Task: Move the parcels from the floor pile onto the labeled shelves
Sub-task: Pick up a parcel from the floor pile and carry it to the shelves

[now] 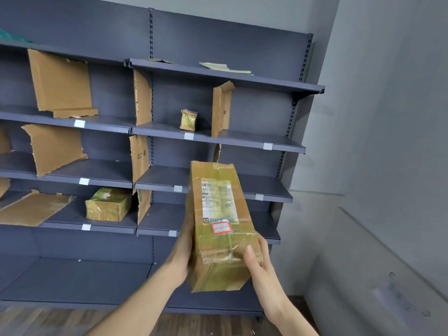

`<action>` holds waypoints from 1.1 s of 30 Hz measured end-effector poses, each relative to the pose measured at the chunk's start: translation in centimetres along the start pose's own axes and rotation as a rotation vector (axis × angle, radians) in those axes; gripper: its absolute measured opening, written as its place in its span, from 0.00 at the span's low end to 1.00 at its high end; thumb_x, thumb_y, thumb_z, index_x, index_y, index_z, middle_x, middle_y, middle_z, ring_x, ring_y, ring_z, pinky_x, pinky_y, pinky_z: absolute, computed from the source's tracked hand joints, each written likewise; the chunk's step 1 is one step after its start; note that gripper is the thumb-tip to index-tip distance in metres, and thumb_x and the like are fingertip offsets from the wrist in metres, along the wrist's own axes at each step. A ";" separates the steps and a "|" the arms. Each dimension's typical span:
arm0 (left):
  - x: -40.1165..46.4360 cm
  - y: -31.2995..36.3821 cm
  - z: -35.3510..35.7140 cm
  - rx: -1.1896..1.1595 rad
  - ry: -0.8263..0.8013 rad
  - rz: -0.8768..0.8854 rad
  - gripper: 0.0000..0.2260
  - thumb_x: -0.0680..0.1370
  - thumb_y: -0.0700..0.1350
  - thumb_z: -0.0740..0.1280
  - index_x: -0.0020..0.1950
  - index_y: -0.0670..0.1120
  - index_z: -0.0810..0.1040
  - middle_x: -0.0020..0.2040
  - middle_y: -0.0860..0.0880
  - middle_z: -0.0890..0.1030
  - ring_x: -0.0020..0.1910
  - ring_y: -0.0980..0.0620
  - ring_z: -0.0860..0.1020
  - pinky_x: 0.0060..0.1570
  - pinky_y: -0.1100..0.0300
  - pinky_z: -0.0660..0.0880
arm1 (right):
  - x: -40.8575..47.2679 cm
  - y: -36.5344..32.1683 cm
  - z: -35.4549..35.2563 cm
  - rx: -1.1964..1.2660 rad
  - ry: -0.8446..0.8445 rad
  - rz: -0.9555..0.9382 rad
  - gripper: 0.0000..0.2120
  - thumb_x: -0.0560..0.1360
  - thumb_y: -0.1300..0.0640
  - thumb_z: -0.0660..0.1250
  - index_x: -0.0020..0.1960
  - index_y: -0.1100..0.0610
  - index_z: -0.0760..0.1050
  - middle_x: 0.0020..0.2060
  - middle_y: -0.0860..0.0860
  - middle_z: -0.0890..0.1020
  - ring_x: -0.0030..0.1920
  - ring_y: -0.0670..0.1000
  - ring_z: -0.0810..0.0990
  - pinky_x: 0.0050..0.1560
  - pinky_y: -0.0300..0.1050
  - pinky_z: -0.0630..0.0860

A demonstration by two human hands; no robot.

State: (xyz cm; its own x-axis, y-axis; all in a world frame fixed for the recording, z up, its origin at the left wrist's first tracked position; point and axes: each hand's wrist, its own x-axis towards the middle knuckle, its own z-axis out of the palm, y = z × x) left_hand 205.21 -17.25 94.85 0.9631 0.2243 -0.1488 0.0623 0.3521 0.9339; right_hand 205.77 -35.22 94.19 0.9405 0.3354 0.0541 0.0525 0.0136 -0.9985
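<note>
Both my hands, left hand (180,253) and right hand (258,259), grip 1 taped parcel (219,221) upright before the shelves (218,139), fingers curled around its sides.

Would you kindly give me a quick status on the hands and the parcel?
Left hand and right hand both grip the parcel, held up before the shelves. Not shelved yet. Nothing between parcel and shelves.
</note>
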 end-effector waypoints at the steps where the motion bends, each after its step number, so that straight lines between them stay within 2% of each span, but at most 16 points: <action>1: -0.1 0.1 0.2 -0.017 -0.010 -0.023 0.28 0.77 0.70 0.51 0.58 0.55 0.82 0.50 0.49 0.87 0.47 0.50 0.86 0.48 0.52 0.78 | 0.2 -0.1 0.0 0.041 -0.022 0.036 0.21 0.82 0.39 0.58 0.72 0.45 0.68 0.65 0.43 0.81 0.65 0.42 0.78 0.57 0.30 0.73; 2: -0.2 0.2 0.3 -0.011 -0.013 -0.040 0.29 0.77 0.70 0.50 0.57 0.54 0.82 0.49 0.48 0.87 0.46 0.50 0.86 0.48 0.51 0.79 | 0.3 -0.2 0.0 0.097 -0.042 0.073 0.25 0.81 0.34 0.51 0.72 0.42 0.69 0.66 0.43 0.80 0.67 0.43 0.77 0.62 0.34 0.72; 4: -0.2 0.4 0.2 -0.019 -0.027 -0.074 0.31 0.76 0.71 0.51 0.57 0.52 0.83 0.50 0.45 0.87 0.47 0.46 0.86 0.51 0.49 0.79 | 0.5 0.3 -0.5 0.294 -0.096 0.168 0.36 0.73 0.27 0.44 0.71 0.42 0.71 0.65 0.45 0.82 0.69 0.47 0.77 0.71 0.47 0.68; 7: -0.3 0.2 0.1 -0.030 -0.029 -0.063 0.29 0.77 0.69 0.50 0.55 0.53 0.83 0.48 0.46 0.87 0.44 0.48 0.86 0.46 0.51 0.79 | 0.9 0.2 -1.0 0.356 -0.048 0.136 0.34 0.76 0.29 0.44 0.70 0.44 0.73 0.62 0.49 0.84 0.64 0.53 0.81 0.72 0.60 0.70; 11: -0.7 -0.2 1.2 0.010 -0.067 0.006 0.26 0.78 0.67 0.49 0.57 0.56 0.81 0.48 0.52 0.87 0.46 0.54 0.86 0.41 0.60 0.80 | 1.5 -0.6 -1.1 0.385 -0.060 0.151 0.24 0.79 0.37 0.56 0.63 0.49 0.81 0.55 0.53 0.87 0.53 0.53 0.87 0.54 0.52 0.79; 13: -0.8 0.4 1.3 -0.032 -0.086 0.039 0.27 0.75 0.69 0.54 0.61 0.53 0.81 0.55 0.49 0.86 0.54 0.49 0.84 0.54 0.51 0.80 | 1.9 -0.6 -1.8 0.440 -0.091 0.157 0.21 0.83 0.44 0.53 0.61 0.52 0.81 0.54 0.55 0.87 0.50 0.55 0.87 0.47 0.50 0.81; 14: -0.8 0.7 1.4 -0.033 -0.095 0.047 0.29 0.74 0.69 0.56 0.63 0.52 0.81 0.58 0.48 0.85 0.58 0.48 0.83 0.61 0.47 0.76 | 2.0 -0.6 -2.0 0.451 -0.092 0.167 0.22 0.83 0.45 0.52 0.62 0.53 0.81 0.55 0.56 0.86 0.51 0.56 0.87 0.47 0.50 0.81; 16: -0.8 1.1 2.0 0.007 -0.087 0.098 0.29 0.78 0.67 0.56 0.65 0.48 0.79 0.60 0.45 0.83 0.60 0.45 0.81 0.65 0.43 0.74 | 2.2 -0.3 -2.2 0.465 -0.100 0.175 0.23 0.83 0.42 0.52 0.65 0.52 0.79 0.57 0.56 0.86 0.53 0.56 0.87 0.50 0.52 0.80; 19: -0.4 1.4 2.6 0.021 -0.056 0.130 0.28 0.80 0.64 0.53 0.62 0.43 0.78 0.59 0.40 0.82 0.57 0.43 0.82 0.58 0.47 0.77 | 2.8 -0.1 -2.3 0.406 -0.118 0.098 0.22 0.84 0.43 0.51 0.70 0.49 0.75 0.60 0.55 0.84 0.53 0.55 0.86 0.49 0.52 0.81; 22: -0.1 1.1 2.8 -0.026 -0.020 0.116 0.26 0.81 0.64 0.50 0.50 0.48 0.82 0.47 0.45 0.86 0.42 0.49 0.84 0.47 0.54 0.78 | 3.2 -0.4 -2.6 0.344 -0.130 -0.026 0.22 0.81 0.44 0.52 0.72 0.46 0.71 0.61 0.53 0.84 0.57 0.55 0.84 0.56 0.56 0.81; 23: -0.1 1.0 2.9 -0.024 -0.020 0.114 0.26 0.80 0.65 0.50 0.50 0.51 0.82 0.46 0.47 0.86 0.41 0.50 0.84 0.47 0.54 0.78 | 3.5 -0.5 -2.8 0.339 -0.137 -0.038 0.23 0.80 0.43 0.52 0.72 0.47 0.71 0.62 0.53 0.83 0.60 0.56 0.83 0.60 0.59 0.80; 25: 0.1 1.0 3.2 -0.027 0.001 0.118 0.28 0.76 0.70 0.54 0.60 0.52 0.79 0.54 0.46 0.85 0.49 0.48 0.84 0.54 0.48 0.78 | 4.0 -0.2 -3.1 0.349 -0.155 -0.034 0.24 0.81 0.41 0.52 0.72 0.48 0.71 0.64 0.55 0.82 0.63 0.61 0.81 0.65 0.65 0.76; 27: 0.6 0.6 3.2 -0.038 0.043 0.120 0.38 0.68 0.75 0.60 0.70 0.52 0.72 0.63 0.44 0.80 0.59 0.42 0.81 0.61 0.40 0.76 | 4.6 0.2 -3.3 0.342 -0.162 -0.007 0.25 0.82 0.38 0.52 0.72 0.48 0.71 0.65 0.55 0.81 0.64 0.62 0.81 0.66 0.68 0.74; 28: 0.7 0.5 3.2 -0.045 0.048 0.116 0.40 0.67 0.75 0.62 0.71 0.52 0.70 0.65 0.43 0.79 0.61 0.41 0.80 0.62 0.39 0.75 | 4.9 0.5 -3.2 0.334 -0.171 0.004 0.25 0.82 0.36 0.53 0.73 0.48 0.70 0.65 0.55 0.81 0.64 0.62 0.81 0.66 0.69 0.75; 30: 0.5 0.8 3.1 -0.054 0.077 0.129 0.34 0.73 0.72 0.58 0.69 0.50 0.73 0.62 0.43 0.81 0.58 0.42 0.82 0.59 0.42 0.77 | 5.4 0.7 -2.9 0.329 -0.187 0.022 0.27 0.81 0.34 0.54 0.73 0.47 0.69 0.66 0.54 0.81 0.63 0.60 0.82 0.65 0.67 0.76; 33: 0.4 0.8 2.1 -0.057 0.074 0.085 0.26 0.80 0.66 0.50 0.54 0.51 0.82 0.48 0.48 0.87 0.43 0.49 0.86 0.47 0.51 0.79 | 6.2 0.5 -1.2 0.379 -0.233 0.112 0.26 0.82 0.35 0.53 0.74 0.46 0.71 0.65 0.53 0.82 0.62 0.58 0.83 0.63 0.62 0.79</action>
State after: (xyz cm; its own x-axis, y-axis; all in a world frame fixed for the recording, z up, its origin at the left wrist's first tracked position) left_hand 206.18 -18.74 96.25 0.9422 0.3214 -0.0950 -0.0362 0.3795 0.9245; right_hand 212.05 -34.22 93.98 0.8307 0.5565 -0.0136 -0.2127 0.2947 -0.9316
